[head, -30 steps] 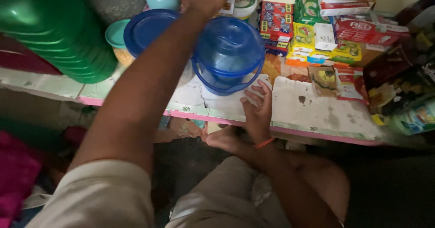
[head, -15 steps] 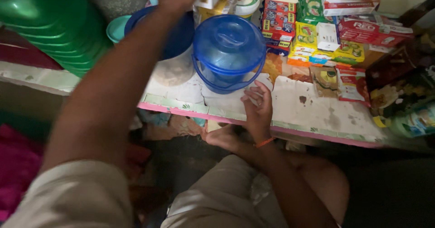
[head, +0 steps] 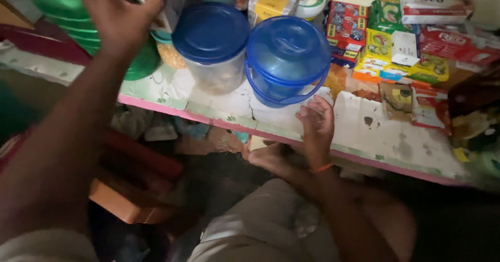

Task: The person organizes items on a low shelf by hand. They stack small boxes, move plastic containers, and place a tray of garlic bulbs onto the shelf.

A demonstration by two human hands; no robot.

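- Worn white shelf with pink front edge [head: 364, 132]: carries all the goods.
- Stack of green plastic basins [head: 67, 12]: at the shelf's left end.
- Translucent blue plastic bucket with lid and handle [head: 286, 59]: near the front edge, mid-shelf.
- Clear round plastic jar with blue lid [head: 211, 46]: just left of the bucket.
- Left hand [head: 112, 17]: raised, fingers spread, gripping nothing, before the basins.
- Right hand [head: 315, 124]: fingers loosely curled, resting on the front edge, just below the bucket.
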